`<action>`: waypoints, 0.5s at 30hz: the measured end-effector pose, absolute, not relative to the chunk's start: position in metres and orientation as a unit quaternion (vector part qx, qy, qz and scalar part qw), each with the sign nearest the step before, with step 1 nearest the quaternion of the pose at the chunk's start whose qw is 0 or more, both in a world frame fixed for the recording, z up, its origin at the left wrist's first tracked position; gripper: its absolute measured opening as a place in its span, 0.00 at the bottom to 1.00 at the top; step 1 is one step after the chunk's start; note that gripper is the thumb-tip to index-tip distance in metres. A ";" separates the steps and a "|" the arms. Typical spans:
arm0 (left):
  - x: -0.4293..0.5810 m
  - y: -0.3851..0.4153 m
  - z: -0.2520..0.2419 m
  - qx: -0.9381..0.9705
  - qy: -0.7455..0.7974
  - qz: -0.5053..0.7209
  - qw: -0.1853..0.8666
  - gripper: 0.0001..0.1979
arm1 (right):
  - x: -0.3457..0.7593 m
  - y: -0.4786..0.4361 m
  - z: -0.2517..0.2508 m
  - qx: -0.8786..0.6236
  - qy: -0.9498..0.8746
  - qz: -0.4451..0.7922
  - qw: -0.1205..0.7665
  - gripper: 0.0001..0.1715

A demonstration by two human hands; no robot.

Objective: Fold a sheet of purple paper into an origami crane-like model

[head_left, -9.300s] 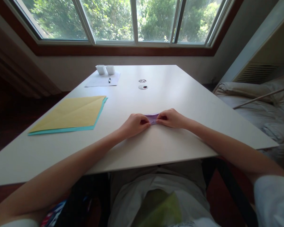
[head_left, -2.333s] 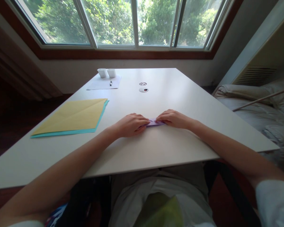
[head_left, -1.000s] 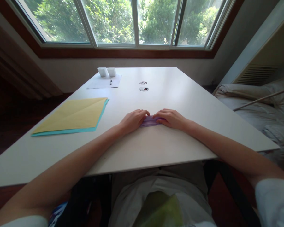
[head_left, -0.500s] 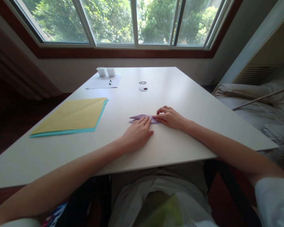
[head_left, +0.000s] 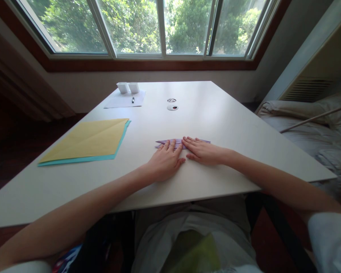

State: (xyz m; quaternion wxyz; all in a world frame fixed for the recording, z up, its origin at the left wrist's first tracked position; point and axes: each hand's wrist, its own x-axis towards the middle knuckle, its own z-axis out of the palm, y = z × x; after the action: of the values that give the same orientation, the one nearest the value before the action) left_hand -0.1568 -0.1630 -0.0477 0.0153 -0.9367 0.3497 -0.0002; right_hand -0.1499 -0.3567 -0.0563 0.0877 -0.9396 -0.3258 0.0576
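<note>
A narrow piece of folded purple paper (head_left: 161, 143) lies on the white table in front of me, its pointed ends showing to the left and right. My left hand (head_left: 167, 159) rests on its left half, palm down with the fingers spread flat. Over the right half lies my right hand (head_left: 203, 150), also flat, its fingers stretched out across the paper. The two hands sit side by side with their fingertips close together. Much of the paper's middle is hidden under the fingers.
To the left lie yellow paper (head_left: 88, 136) and turquoise paper (head_left: 121, 142) beneath it. Farther back are a white sheet (head_left: 116, 100), a pen (head_left: 133, 100) and two small white containers (head_left: 128, 88). Round inserts (head_left: 172, 107) sit in the white table (head_left: 230, 121).
My right hand has gone from bent fingers at the purple paper's edge to lying flat on it, closer to me. The paper's right tip now shows. My left hand stays nearly in place.
</note>
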 end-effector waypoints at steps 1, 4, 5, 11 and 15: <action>-0.157 -0.162 -0.048 -0.940 0.340 -0.001 0.021 0.29 | -0.151 -0.357 -0.055 -0.940 -0.319 0.076 0.092 0.41; -0.158 -0.159 -0.047 -0.950 0.311 -0.001 0.038 0.31 | -0.153 -0.359 -0.049 -0.946 -0.286 0.116 0.101 0.48; -0.158 -0.158 -0.046 -0.951 0.306 0.002 0.042 0.31 | -0.154 -0.360 -0.047 -0.949 -0.271 0.126 0.103 0.50; -0.156 -0.151 -0.039 -0.956 0.281 0.036 0.070 0.34 | -0.164 -0.370 -0.038 -0.965 -0.200 0.156 0.073 0.59; -0.157 -0.152 -0.035 -0.959 0.265 0.047 0.087 0.35 | -0.170 -0.368 -0.035 -0.973 -0.168 0.152 0.037 0.60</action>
State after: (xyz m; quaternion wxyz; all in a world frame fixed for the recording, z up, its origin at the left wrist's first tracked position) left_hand -0.1571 -0.1521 -0.0351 0.0870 -0.9593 0.2645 0.0466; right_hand -0.1699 -0.3681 -0.0350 0.0372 -0.9732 -0.1684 0.1523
